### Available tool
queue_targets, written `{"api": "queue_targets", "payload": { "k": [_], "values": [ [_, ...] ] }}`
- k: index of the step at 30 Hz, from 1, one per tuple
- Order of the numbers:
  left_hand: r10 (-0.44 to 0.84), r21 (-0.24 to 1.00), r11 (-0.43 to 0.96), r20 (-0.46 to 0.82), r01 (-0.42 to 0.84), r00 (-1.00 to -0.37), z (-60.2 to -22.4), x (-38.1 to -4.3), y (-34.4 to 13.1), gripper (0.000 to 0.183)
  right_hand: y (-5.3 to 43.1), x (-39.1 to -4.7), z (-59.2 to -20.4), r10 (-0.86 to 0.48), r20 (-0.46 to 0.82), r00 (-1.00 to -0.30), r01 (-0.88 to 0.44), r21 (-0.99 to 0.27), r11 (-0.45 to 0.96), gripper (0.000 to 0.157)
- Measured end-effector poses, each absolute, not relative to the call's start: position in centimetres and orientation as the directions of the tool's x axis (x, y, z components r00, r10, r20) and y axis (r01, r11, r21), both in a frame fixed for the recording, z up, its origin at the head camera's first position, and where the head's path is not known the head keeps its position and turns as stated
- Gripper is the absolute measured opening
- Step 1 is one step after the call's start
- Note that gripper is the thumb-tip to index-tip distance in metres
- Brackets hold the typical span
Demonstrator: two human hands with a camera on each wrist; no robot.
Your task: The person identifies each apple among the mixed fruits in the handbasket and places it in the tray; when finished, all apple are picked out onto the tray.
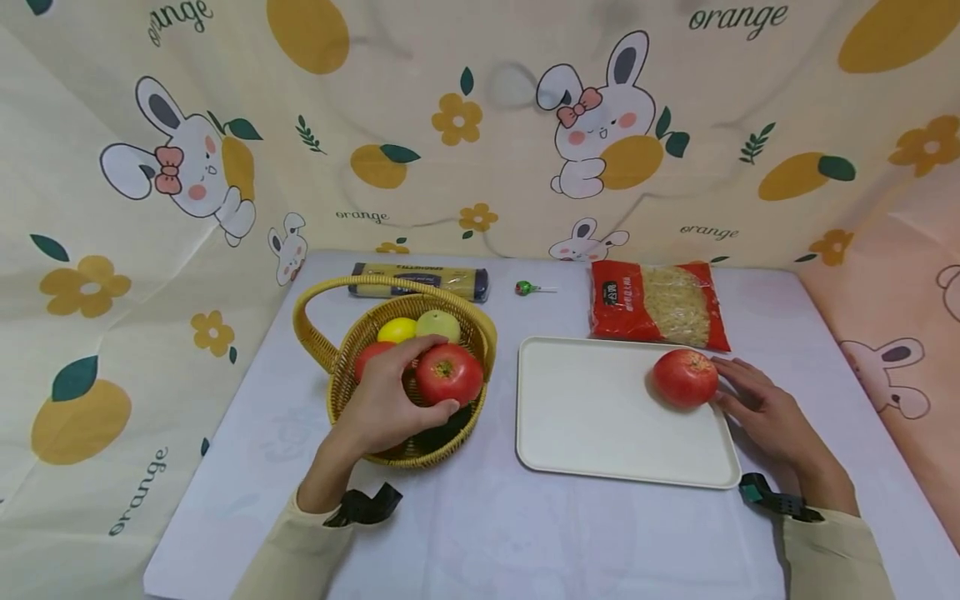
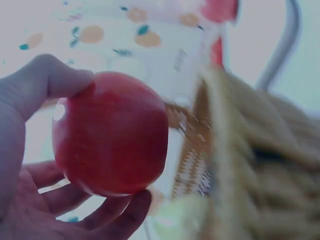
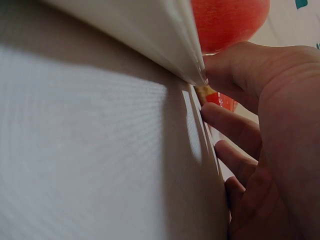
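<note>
My left hand grips a red apple over the wicker basket. In the left wrist view the thumb lies on the apple's upper side and the fingers curl beneath it. Inside the basket lie a yellow lemon, a pale green round fruit and another red fruit, partly hidden by the hand. A second red apple rests on the white tray near its right end. Beside it my right hand has loosely extended fingers at the tray's rim, fingertips right by that apple.
Behind the basket lies a spaghetti pack, with a green-wrapped lollipop to its right. A red noodle bag sits just beyond the tray. The basket's tall handle leans left, and a printed cloth hangs behind the table.
</note>
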State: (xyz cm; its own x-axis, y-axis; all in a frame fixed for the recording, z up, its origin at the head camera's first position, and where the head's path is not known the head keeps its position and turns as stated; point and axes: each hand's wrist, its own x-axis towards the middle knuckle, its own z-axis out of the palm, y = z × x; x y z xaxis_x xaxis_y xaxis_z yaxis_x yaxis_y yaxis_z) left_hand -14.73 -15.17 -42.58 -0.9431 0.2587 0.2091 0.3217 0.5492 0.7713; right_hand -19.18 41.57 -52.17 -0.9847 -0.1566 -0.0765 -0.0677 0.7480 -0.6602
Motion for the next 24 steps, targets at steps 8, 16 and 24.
{"api": "queue_targets", "payload": {
  "k": [8, 16, 24],
  "values": [
    [0.470, 0.823, 0.351, 0.258, 0.447, -0.844, -40.8, -13.4, -12.3, 0.076, 41.7, -19.2, -52.2, -0.159, -0.077, -0.984, -0.068, -0.668, 0.741, 0.064],
    [0.604, 0.839, 0.268, 0.237, 0.474, -0.761, -41.6, -14.1, -6.8, 0.077, 41.9, -19.2, -52.1, -0.159, -0.082, -0.984, -0.066, -0.659, 0.749, 0.065],
    [0.689, 0.851, 0.233, 0.198, 0.471, -0.697, -43.5, -14.9, -0.5, 0.073, 41.7, -19.2, -52.2, -0.167, -0.075, -0.983, -0.075, -0.669, 0.740, 0.064]
  ]
}}
